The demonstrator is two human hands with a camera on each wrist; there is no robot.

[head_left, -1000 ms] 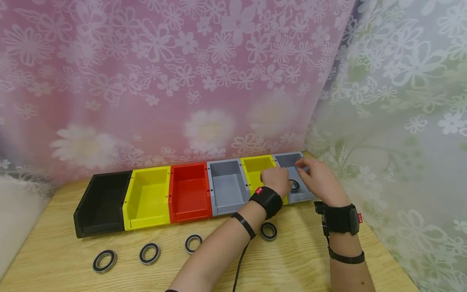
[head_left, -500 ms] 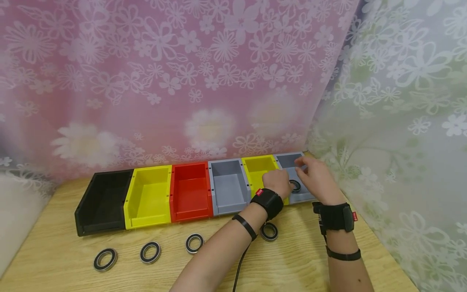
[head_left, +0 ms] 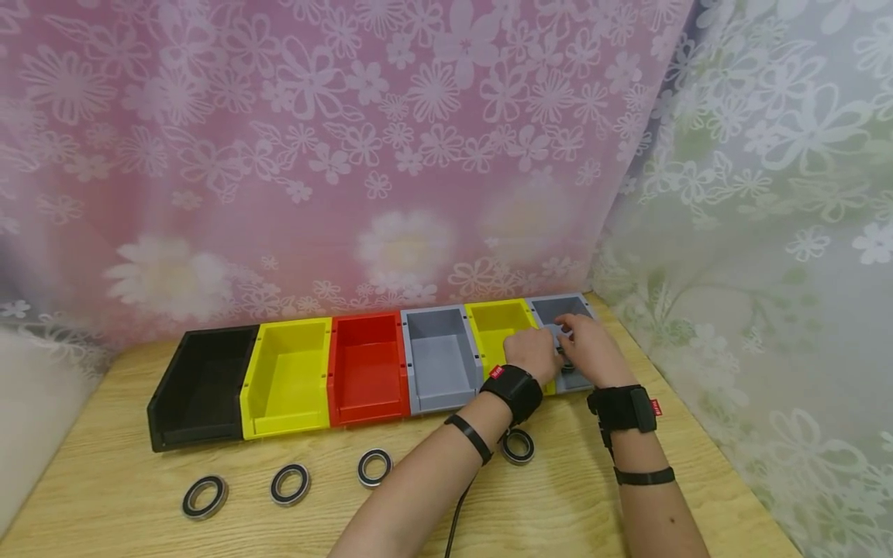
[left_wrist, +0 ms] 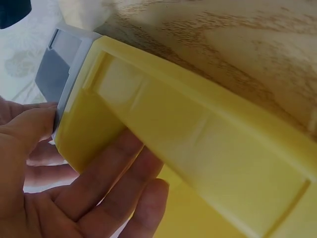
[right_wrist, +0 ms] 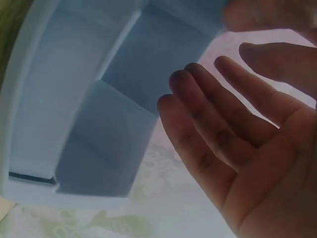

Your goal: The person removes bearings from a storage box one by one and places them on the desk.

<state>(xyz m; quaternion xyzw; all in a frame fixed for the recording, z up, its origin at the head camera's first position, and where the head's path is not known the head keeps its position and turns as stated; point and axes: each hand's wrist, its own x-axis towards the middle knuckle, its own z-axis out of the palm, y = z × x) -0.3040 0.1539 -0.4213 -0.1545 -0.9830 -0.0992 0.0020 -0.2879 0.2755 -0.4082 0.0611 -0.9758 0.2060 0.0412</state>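
Note:
At the right end of the bin row, my left hand (head_left: pixel 533 353) pinches a ball bearing (head_left: pixel 568 369) over the last grey bin (head_left: pixel 577 381), beside its wall with the yellow bin (head_left: pixel 497 319). Only a dark bit of the bearing shows between the hands. In the left wrist view, the other left fingers (left_wrist: pixel 114 163) hang loosely inside the yellow bin. My right hand (head_left: pixel 593 350) reaches over the grey bin, its fingertips right by the bearing. The right wrist view shows its fingers (right_wrist: pixel 198 106) relaxed and apart, with nothing visible in them.
Further left stand a grey bin (head_left: pixel 441 360), a red bin (head_left: pixel 368 372), a yellow bin (head_left: pixel 289 376) and a black bin (head_left: pixel 209 384), side by side. Several bearings, such as one at the far left (head_left: pixel 190 504), lie on the wooden table (head_left: pixel 558 496). Floral curtains hang behind and right.
My right hand has moved left and slightly down, towards the bearing and my left hand, now covering most of the bearing. The left hand stays at the same bins.

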